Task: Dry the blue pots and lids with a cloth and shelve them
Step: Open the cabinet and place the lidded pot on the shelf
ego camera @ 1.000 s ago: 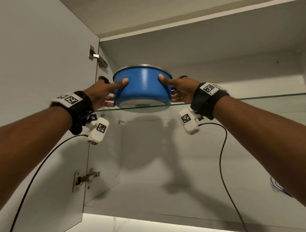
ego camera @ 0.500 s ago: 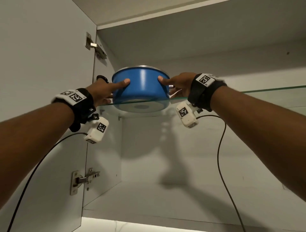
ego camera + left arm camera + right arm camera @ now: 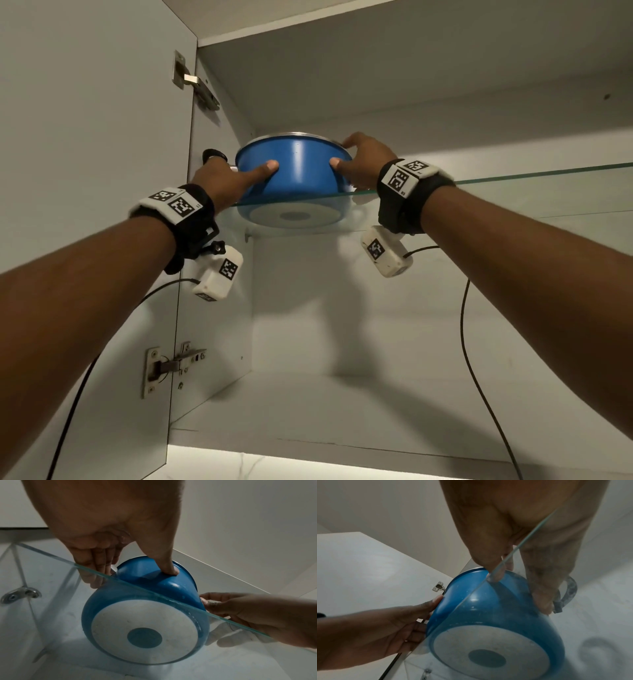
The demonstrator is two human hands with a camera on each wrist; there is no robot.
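Head view up from below the glass shelf; both wrist views close beneath, sharing it.

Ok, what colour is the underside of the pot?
Pale disc with a blue centre circle on the pot, clearest in the left wrist view.

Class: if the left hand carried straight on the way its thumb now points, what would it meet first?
The pot. The left hand already has its thumb pressed on the blue wall, pointing toward the right hand on the far side. Nothing else lies between.
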